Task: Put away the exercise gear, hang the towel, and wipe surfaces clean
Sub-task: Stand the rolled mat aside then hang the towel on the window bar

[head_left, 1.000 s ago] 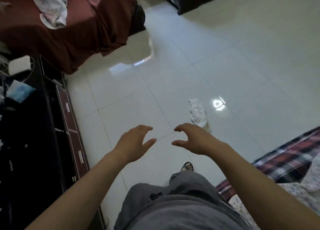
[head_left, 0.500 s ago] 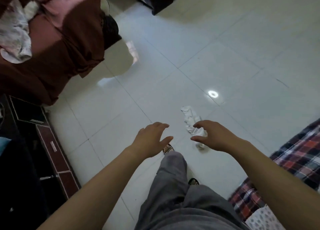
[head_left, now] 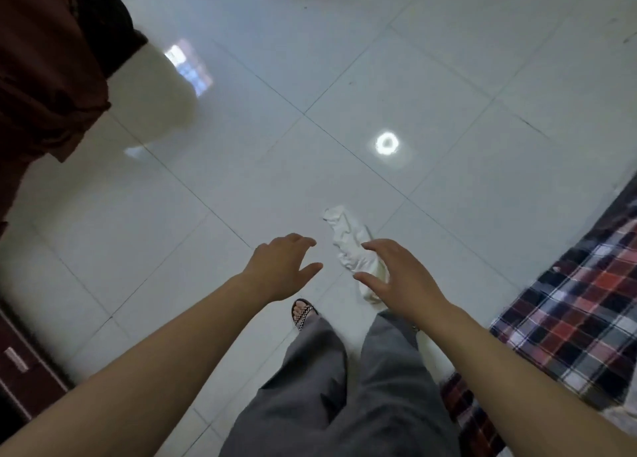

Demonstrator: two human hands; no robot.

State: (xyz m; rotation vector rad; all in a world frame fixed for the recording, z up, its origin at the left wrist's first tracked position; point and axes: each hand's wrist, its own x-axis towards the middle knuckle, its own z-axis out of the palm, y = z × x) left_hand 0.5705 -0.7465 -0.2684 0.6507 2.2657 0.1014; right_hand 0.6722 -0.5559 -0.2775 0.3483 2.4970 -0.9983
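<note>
A crumpled white towel (head_left: 348,239) lies on the glossy white tile floor (head_left: 241,181), just ahead of my feet. My right hand (head_left: 396,277) hovers above its near end with fingers spread and relaxed, covering part of it, holding nothing. My left hand (head_left: 279,267) reaches forward a little to the left of the towel, fingers loosely curved and empty. Neither hand touches the cloth as far as I can see.
A dark red cloth-covered piece of furniture (head_left: 48,63) fills the upper left. A plaid blanket (head_left: 579,318) lies on the floor at the right. A dark cabinet (head_left: 17,370) edges the lower left. My grey trouser legs (head_left: 344,387) and a sandalled foot (head_left: 303,313) stand below the hands.
I have stepped forward and tilted my view down; the towel now lies closer, right under my right hand. Both hands stay empty and have drawn nearer to it.
</note>
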